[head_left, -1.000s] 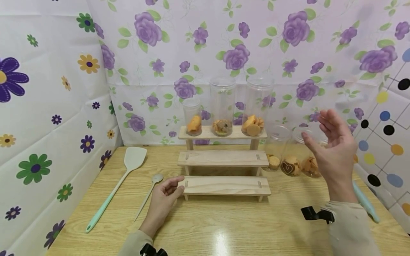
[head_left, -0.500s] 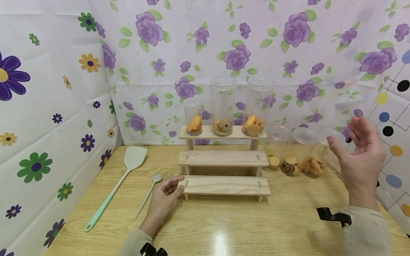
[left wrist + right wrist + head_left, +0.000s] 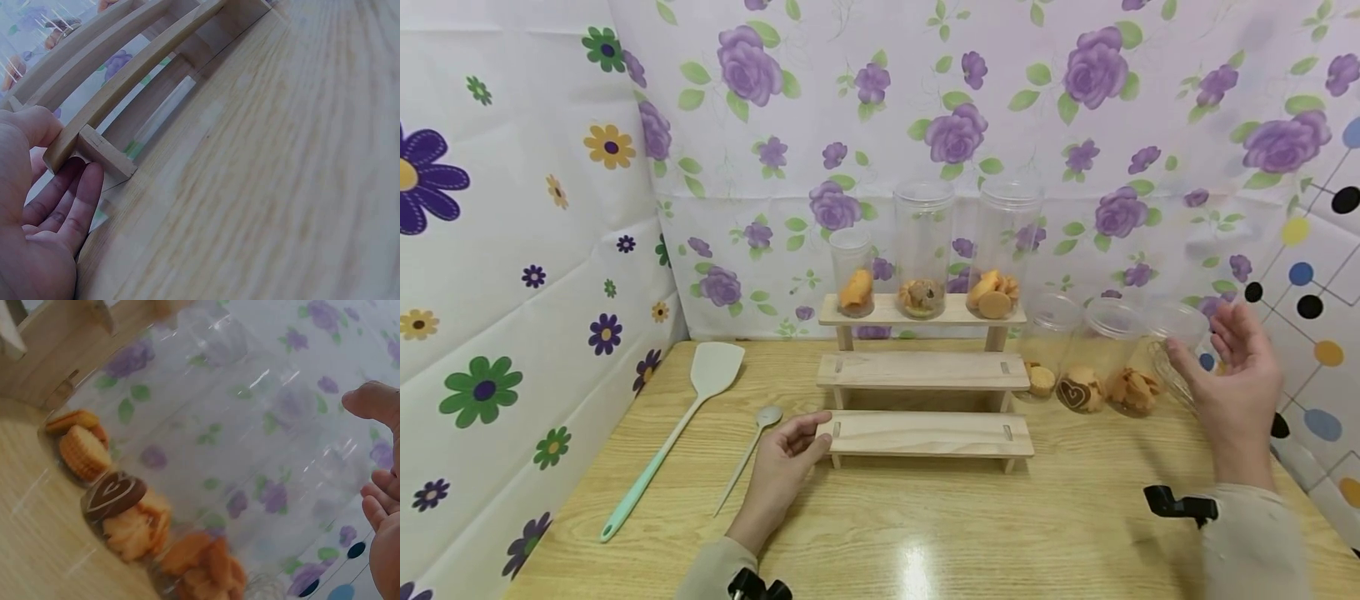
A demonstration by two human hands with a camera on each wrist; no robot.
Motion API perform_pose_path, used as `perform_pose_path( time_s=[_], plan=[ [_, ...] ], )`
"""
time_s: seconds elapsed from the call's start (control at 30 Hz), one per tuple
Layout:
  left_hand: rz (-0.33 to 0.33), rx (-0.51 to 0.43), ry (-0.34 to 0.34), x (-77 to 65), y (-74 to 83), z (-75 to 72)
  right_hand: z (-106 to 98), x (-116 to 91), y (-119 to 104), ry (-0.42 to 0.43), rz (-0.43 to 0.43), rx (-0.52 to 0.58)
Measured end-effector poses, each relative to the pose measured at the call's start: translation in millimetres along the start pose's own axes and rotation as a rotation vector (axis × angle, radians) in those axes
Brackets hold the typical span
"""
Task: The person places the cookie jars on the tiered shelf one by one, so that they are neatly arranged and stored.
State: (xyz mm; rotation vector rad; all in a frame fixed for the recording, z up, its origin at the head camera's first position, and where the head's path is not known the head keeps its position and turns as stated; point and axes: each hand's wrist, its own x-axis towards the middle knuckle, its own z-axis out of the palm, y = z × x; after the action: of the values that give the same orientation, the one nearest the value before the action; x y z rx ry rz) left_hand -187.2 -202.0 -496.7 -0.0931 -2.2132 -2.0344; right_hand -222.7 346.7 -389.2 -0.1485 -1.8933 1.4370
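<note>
My left hand [image 3: 784, 467] grips the left end of the lowest step of a three-step wooden display stand [image 3: 925, 433]. In the left wrist view, the thumb lies over the board's end and the fingers [image 3: 87, 194] are beneath it. Raised at the right, my right hand [image 3: 1234, 383] has its fingers spread, with nothing in it. Its thumb overlaps the rim of the rightmost clear jar [image 3: 1176, 321] in the head view. That jar stands in a row with a jar of cookies [image 3: 1131, 390], a jar with a heart-patterned cookie [image 3: 1081, 388] and a jar of round biscuits [image 3: 1040, 379].
On the top step stand a small jar [image 3: 850, 275] and two tall jars [image 3: 922, 250], each with cookies. A spatula with a mint handle [image 3: 658, 458] and a small pale spoon [image 3: 748, 458] lie left of the stand. A wire whisk [image 3: 1172, 371] shows behind the right jars.
My right hand has moved right and lower, away from in front of the right jars, then slightly back left. My left hand has stayed on the stand.
</note>
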Motion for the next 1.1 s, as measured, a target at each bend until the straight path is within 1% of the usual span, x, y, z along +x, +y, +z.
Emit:
perform_pose_path(
  time_s=[0.17,0.27,0.43,0.6,0.77,0.93,1.1],
  plan=[
    [-0.005,-0.001,-0.002,-0.6,0.8,0.1,0.2,-1.3,25.2,-0.043,0.095,0.016],
    [-0.002,0.001,-0.006,-0.8,1.6,0.2,0.8,-1.8,41.0,-0.054,0.132,0.022],
    [0.006,0.002,-0.007,-0.5,1.9,0.2,5.6,-3.2,64.8,-0.042,0.165,0.03],
    [0.009,-0.002,-0.005,-0.5,1.7,0.0,8.7,-7.8,81.3,-0.05,0.22,0.0],
    [0.006,0.001,-0.005,-0.6,1.9,0.1,9.2,-10.2,90.1,-0.043,0.294,0.032],
    [-0.004,0.008,-0.003,-0.9,2.5,-0.1,10.4,-11.3,97.0,-0.077,0.282,-0.009],
    [-0.002,0.007,-0.003,-0.6,2.3,0.4,9.7,-14.0,102.7,-0.144,0.276,-0.096]
  ],
)
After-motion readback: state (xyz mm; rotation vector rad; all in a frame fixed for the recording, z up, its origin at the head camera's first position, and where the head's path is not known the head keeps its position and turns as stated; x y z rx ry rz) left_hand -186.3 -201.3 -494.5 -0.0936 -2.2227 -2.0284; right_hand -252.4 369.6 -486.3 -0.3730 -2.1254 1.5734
